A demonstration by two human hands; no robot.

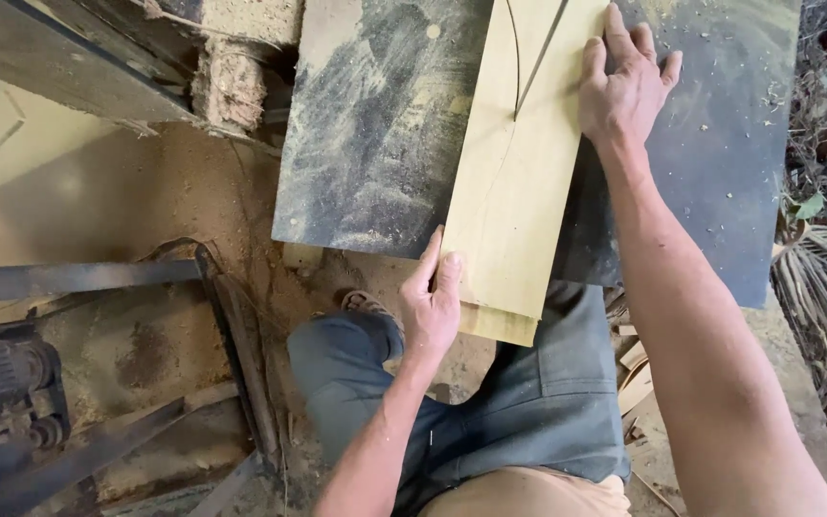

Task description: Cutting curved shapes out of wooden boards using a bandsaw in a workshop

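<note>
A dark, sawdust-strewn flat metal saw table [375, 144] carries a pale yellow wooden plank [514, 182] with a curved pencil line and a cut running in from the far end. The right hand [624, 86] lies flat and spread on the plank's far right edge, while the left hand [433, 302] pinches its near left corner between thumb and fingers

Soft, even daylight; sharp focus throughout, faint shadows under the arms, darker corners toward nine o'clock, no glare.

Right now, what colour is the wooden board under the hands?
Pale yellow wooden board, with a curved pencil line; head view.
</note>
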